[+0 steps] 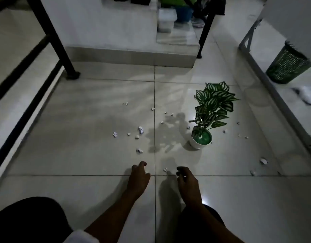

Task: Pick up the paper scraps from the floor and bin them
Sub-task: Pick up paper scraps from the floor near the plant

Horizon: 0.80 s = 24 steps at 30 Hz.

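Several crumpled white paper scraps lie scattered on the pale tiled floor [81,155], among them a scrap [141,130] near the middle, a scrap [139,150] closer to me and a scrap [263,161] at the right. My left hand [138,178] reaches low over the floor, its curled fingertips on a tiny scrap [147,172]; whether it grips the scrap is unclear. My right hand [187,183] hovers beside it with loosely curled fingers and nothing visible in them. Another scrap [165,170] lies between the hands. A green mesh bin [288,65] stands far right.
A potted plant in a white pot [201,139] stands right of centre, with scraps around it. A black metal frame leg [70,72] rises at the left and another black leg [202,42] at the back. A white table frame [256,64] borders the right. A raised step [130,55] lies ahead.
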Available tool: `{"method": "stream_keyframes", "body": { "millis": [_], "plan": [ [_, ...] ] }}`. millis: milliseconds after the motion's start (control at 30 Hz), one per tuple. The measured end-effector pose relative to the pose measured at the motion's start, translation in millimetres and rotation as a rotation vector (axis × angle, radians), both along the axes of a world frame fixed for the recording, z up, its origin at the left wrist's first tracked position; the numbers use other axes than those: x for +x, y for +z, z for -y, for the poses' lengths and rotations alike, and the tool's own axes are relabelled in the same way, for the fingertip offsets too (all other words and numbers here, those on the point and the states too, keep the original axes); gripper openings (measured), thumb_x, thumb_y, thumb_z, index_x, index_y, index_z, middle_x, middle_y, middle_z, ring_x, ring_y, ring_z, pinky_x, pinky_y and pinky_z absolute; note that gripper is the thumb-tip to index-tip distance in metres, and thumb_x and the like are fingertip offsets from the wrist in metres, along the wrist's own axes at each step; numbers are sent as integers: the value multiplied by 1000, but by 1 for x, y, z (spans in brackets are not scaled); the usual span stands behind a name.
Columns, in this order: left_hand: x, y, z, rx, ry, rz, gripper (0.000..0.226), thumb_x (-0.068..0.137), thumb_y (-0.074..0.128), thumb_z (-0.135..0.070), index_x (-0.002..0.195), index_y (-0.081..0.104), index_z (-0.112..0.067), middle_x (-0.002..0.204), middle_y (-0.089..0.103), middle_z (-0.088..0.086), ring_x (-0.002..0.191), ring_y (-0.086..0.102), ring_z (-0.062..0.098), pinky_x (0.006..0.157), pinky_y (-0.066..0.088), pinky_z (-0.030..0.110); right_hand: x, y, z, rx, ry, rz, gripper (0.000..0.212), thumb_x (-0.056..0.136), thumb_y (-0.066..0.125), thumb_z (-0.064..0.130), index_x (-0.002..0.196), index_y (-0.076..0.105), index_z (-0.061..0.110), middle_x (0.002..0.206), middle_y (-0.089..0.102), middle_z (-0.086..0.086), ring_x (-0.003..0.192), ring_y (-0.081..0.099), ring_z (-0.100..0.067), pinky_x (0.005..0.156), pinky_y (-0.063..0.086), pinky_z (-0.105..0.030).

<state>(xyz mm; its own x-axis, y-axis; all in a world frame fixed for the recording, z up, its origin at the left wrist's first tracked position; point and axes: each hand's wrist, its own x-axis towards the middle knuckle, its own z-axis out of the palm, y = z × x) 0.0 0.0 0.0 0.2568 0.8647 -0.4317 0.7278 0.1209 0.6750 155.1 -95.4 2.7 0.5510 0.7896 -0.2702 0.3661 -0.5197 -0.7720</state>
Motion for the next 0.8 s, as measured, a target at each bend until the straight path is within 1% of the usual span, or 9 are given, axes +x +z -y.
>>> {"method": "stream_keyframes", "body": {
  "millis": [133,233,300,367,433,567,667,733,800],
  "plan": [
    [19,-17,0,68,-72,-91,33,89,61,-9,120,53,-11,125,46,13,105,56,24,90,51,31,14,-18,-8,24,-111,-109,26,99,45,16,119,56,28,115,67,3,104,62,-13,93,51,-29],
    [33,-21,-1,142,-126,-71,20,91,50,-1,109,56,-9,112,53,13,100,54,23,83,47,30,22,-29,-13,25,-206,-216,23,99,45,21,116,56,33,115,65,5,108,61,-16,96,52,-35],
    [41,-23,-2,186,-156,-46,28,93,47,-2,120,53,-9,116,54,12,103,53,21,84,45,26,26,-33,-14,27,-246,-266,22,98,46,24,113,56,37,111,65,7,106,62,-16,95,54,-43],
    [49,-23,-2,191,-233,-16,40,94,48,-7,134,47,-14,123,51,10,110,52,20,92,47,28,28,-36,-15,29,-270,-285,21,97,45,26,109,56,41,110,65,9,105,61,-15,94,54,-44],
    [58,-29,0,201,-368,-74,47,94,52,-14,139,43,-21,125,48,9,113,51,20,95,48,29,30,-39,-16,26,-285,-290,21,97,45,27,108,55,42,109,63,12,107,60,-15,95,54,-42],
    [68,-41,2,327,-485,-172,27,95,50,-14,121,55,-17,122,51,6,111,53,20,90,49,28,28,-41,-18,-5,-296,-293,18,97,46,32,110,57,38,111,64,10,108,60,-14,96,52,-39],
    [67,-43,-1,319,-473,-139,16,94,49,-11,108,58,-12,113,59,8,102,56,20,84,49,29,25,-40,-18,-10,-266,-342,20,97,48,34,112,61,30,111,66,5,107,62,-18,97,52,-45],
    [64,-37,-4,230,-360,-72,12,92,54,-11,101,62,-8,106,63,10,96,59,21,81,50,31,24,-36,-22,-34,-271,-439,22,98,48,32,111,63,23,109,68,-3,103,64,-23,94,54,-47],
    [56,-28,-3,126,-214,39,10,85,63,-8,95,65,-7,100,65,9,89,62,19,78,53,30,19,-30,-27,-74,-328,-610,25,98,48,30,109,65,16,106,70,-9,99,66,-27,85,57,-41]
  ]
}}
